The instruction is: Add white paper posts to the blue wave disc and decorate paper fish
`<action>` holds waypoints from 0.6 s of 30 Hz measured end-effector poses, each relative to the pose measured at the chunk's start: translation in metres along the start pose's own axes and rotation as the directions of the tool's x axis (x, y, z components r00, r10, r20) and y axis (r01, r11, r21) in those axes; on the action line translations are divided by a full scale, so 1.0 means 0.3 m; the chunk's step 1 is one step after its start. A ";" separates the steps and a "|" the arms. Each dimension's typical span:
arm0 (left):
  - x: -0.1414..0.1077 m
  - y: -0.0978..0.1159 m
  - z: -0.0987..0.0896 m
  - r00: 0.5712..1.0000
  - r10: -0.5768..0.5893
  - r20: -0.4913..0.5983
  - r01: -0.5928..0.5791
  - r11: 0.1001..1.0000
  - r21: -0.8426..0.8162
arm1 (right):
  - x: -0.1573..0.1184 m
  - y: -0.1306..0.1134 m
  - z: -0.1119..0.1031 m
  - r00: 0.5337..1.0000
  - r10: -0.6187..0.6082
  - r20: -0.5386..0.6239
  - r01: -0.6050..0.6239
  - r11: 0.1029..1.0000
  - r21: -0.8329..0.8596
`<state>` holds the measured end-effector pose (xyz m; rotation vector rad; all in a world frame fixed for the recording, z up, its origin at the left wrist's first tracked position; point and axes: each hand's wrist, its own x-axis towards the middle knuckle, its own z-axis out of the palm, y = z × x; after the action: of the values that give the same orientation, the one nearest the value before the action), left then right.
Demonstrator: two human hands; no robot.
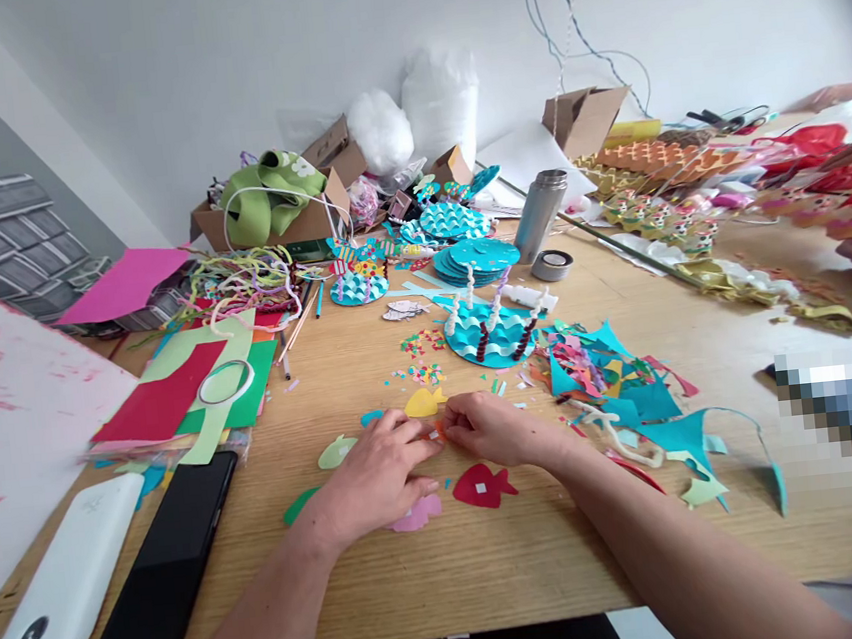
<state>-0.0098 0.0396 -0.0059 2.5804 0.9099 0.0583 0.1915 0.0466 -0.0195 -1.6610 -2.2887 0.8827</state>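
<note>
My left hand [389, 469] lies low over the table with its fingers stretched out, the tips touching an orange paper fish [432, 433]. At the other end of that fish, my right hand [493, 427] has its fingers curled into a pinch; its fingertips are partly hidden. A small white square sits on the orange fish. Around the hands lie a yellow paper fish [423, 402], a light green one [335, 452], a red one [485, 486] with a white square, and a pink one [419, 513]. A darker green piece [300, 505] and a blue piece [372, 418] show partly beside my left hand.
Behind the hands stands a blue wavy paper base [492, 332] with twisted pipe-cleaner posts. Paper scraps [629, 390] spread to the right. A phone [169, 560], white power bank [66, 575] and tape roll [226, 381] lie left. A metal flask [543, 216] stands farther back.
</note>
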 end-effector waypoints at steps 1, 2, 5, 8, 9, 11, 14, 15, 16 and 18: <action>0.000 0.000 0.000 1.000 0.001 -0.002 -0.001 1.000 -0.001 | -0.001 -0.002 -0.001 1.000 0.003 0.003 -0.003 1.000 0.003; -0.001 0.000 0.001 1.000 0.002 -0.004 -0.002 1.000 -0.003 | -0.002 -0.003 -0.003 1.000 0.005 0.007 -0.005 1.000 0.007; -0.002 -0.001 0.003 1.000 0.006 -0.011 -0.006 1.000 -0.009 | -0.007 -0.007 -0.008 1.000 0.007 0.021 -0.008 1.000 0.012; -0.001 -0.002 0.004 1.000 0.008 -0.010 -0.009 1.000 -0.018 | -0.009 -0.006 -0.008 1.000 0.002 0.021 -0.002 1.000 0.005; -0.001 -0.002 0.004 1.000 0.008 -0.010 -0.009 1.000 -0.020 | -0.009 -0.004 -0.007 1.000 -0.001 0.017 0.001 1.000 0.002; -0.001 -0.003 0.004 1.000 0.007 -0.011 -0.008 1.000 -0.020 | -0.008 -0.001 -0.004 1.000 -0.006 0.012 0.006 1.000 0.000; 0.000 -0.003 0.004 1.000 0.007 -0.011 -0.008 1.000 -0.017 | -0.006 0.002 -0.001 1.000 -0.010 0.007 0.011 1.000 -0.007; 0.000 -0.003 0.004 1.000 0.007 -0.010 -0.007 1.000 -0.016 | -0.006 0.003 0.000 1.000 -0.010 0.006 0.010 1.000 -0.012; 0.000 -0.003 0.005 1.000 0.006 -0.009 -0.006 1.000 -0.014 | -0.005 0.003 0.001 1.000 -0.010 0.003 0.010 1.000 -0.018; 0.000 -0.003 0.005 1.000 0.003 -0.008 -0.003 1.000 -0.010 | -0.004 0.004 0.003 1.000 -0.008 -0.004 0.008 0.999 -0.031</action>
<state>-0.0101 0.0398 -0.0076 2.5747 0.9062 0.0739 0.1925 0.0454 -0.0207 -1.6635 -2.3160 0.8458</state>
